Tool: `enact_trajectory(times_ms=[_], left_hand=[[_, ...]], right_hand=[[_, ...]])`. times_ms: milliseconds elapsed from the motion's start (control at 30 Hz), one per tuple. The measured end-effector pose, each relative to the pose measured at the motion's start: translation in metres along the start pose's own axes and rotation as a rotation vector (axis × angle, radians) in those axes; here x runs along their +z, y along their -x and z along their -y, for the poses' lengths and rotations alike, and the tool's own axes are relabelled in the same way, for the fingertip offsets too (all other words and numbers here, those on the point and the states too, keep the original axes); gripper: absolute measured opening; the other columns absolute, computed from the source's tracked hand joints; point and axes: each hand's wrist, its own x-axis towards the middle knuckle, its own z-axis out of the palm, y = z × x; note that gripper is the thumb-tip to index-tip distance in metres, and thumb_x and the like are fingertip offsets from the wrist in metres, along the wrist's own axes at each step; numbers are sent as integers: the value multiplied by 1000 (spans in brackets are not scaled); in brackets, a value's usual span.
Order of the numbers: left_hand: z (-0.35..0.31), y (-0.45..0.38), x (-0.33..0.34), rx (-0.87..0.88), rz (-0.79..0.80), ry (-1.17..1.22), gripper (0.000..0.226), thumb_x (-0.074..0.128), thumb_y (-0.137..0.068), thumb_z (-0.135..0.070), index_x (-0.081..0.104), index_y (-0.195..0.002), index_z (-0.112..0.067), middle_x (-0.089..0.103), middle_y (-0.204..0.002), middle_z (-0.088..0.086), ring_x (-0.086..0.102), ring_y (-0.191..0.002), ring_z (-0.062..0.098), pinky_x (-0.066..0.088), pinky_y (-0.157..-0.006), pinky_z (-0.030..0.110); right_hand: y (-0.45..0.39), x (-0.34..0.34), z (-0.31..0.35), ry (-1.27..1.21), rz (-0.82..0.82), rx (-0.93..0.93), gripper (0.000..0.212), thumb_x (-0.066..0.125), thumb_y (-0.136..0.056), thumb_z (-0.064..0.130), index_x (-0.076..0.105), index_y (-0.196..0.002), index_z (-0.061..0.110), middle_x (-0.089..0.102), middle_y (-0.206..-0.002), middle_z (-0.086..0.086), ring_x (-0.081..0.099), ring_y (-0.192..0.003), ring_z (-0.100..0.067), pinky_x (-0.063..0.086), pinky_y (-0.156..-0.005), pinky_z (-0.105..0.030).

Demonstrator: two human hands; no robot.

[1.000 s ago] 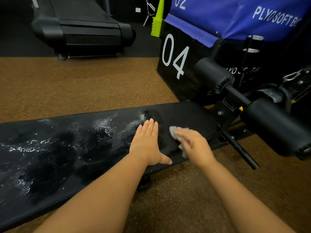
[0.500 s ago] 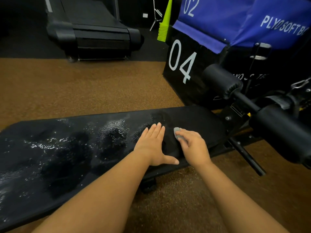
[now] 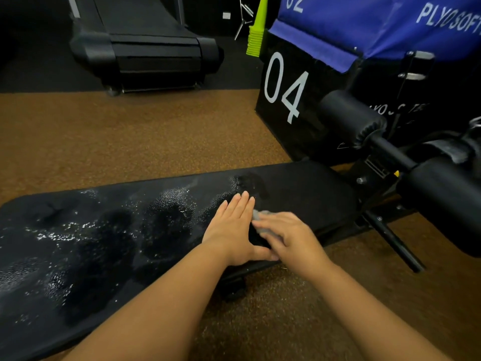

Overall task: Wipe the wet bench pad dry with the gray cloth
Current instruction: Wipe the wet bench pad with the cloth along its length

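Observation:
The long black bench pad [image 3: 109, 243] lies across the view, with water drops and wet patches over its left and middle parts. My left hand [image 3: 234, 230] rests flat on the pad, fingers straight and together. Just to its right, my right hand [image 3: 289, 238] presses the small gray cloth [image 3: 259, 216] onto the pad. Only a bit of the cloth shows past the fingertips, and it looks blurred. The right end of the pad looks dry.
Two black foam rollers [image 3: 351, 118] on the bench frame stick out at the right. Behind them stands a black plyo box marked 04 [image 3: 283, 87] under a blue one. A treadmill [image 3: 145, 48] and stacked green cones [image 3: 255, 35] stand at the back. Brown floor surrounds the bench.
My right hand has slid the cloth leftward along the pad until it is up against my left hand. The left hand has stayed flat in place.

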Motion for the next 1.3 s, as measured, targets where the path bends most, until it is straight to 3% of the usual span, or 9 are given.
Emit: enact_trajectory(times_ms=[167, 300, 500, 633, 733, 867, 967, 1100, 1300], left_hand=[[-1, 2, -1, -8, 19, 1, 133, 52, -58, -86, -15, -149, -16, -23, -156, -1, -24, -142, 13, -11, -118, 37], [-2, 2, -2, -11, 18, 0, 134, 52, -57, -87, -15, -149, -17, -23, -157, -1, -24, -142, 13, -10, -118, 38], [10, -1, -15, -40, 64, 3, 142, 56, -51, -88, -17, -149, -14, -24, -156, 2, -25, -142, 16, -10, -118, 39], [18, -6, -19, -112, 80, -8, 151, 54, -42, -93, -20, -147, -13, -28, -155, 3, -28, -141, 17, -12, -118, 41], [17, -8, -17, -121, 75, -14, 153, 54, -41, -93, -20, -147, -12, -28, -154, 4, -28, -141, 17, -13, -117, 40], [18, -9, -16, -119, 64, -5, 152, 54, -41, -92, -20, -147, -13, -28, -154, 3, -28, -141, 16, -13, -117, 40], [18, -7, -16, -124, 42, 5, 153, 56, -40, -92, -19, -148, -14, -28, -155, 2, -27, -141, 15, -12, -117, 39], [15, -5, -17, -136, 48, 5, 153, 57, -40, -91, -19, -148, -14, -28, -155, 2, -28, -141, 15, -13, -117, 39], [16, -6, -21, -128, 89, 8, 150, 57, -44, -90, -20, -148, -13, -28, -155, 2, -28, -141, 16, -13, -117, 39]], right_hand=[[4, -31, -25, 52, 37, -3, 27, 63, -87, 14, 69, -110, 26, 63, -117, 11, 45, -112, 7, 33, -97, -9], [-15, -8, -16, 88, -120, 115, 25, 62, -87, 14, 70, -110, 23, 67, -115, 8, 54, -112, -10, 33, -96, -11], [-2, -26, -15, 62, 47, 9, 29, 66, -84, 11, 70, -110, 23, 65, -116, 8, 53, -112, -6, 30, -96, -5], [-40, -21, -27, 121, -161, 281, 20, 59, -89, 17, 70, -104, 25, 68, -99, 6, 60, -95, -23, 49, -83, -35], [-56, 1, -7, 108, -176, 195, 20, 59, -89, 17, 70, -105, 22, 69, -109, 5, 57, -101, -24, 48, -85, -39], [-38, 0, -4, 46, -36, -5, 25, 64, -86, 14, 70, -109, 21, 68, -113, 4, 57, -107, -16, 43, -92, -24], [-40, -18, -24, 79, -51, 73, 24, 62, -87, 14, 70, -107, 25, 70, -105, 5, 55, -100, -10, 46, -87, -27], [-74, -8, -22, 143, -168, 266, 18, 55, -90, 19, 69, -100, 23, 70, -94, 2, 54, -96, -22, 47, -79, -39], [-59, 1, 4, 80, -39, 61, 22, 59, -89, 16, 69, -107, 25, 69, -109, 6, 55, -101, -20, 48, -83, -36]])
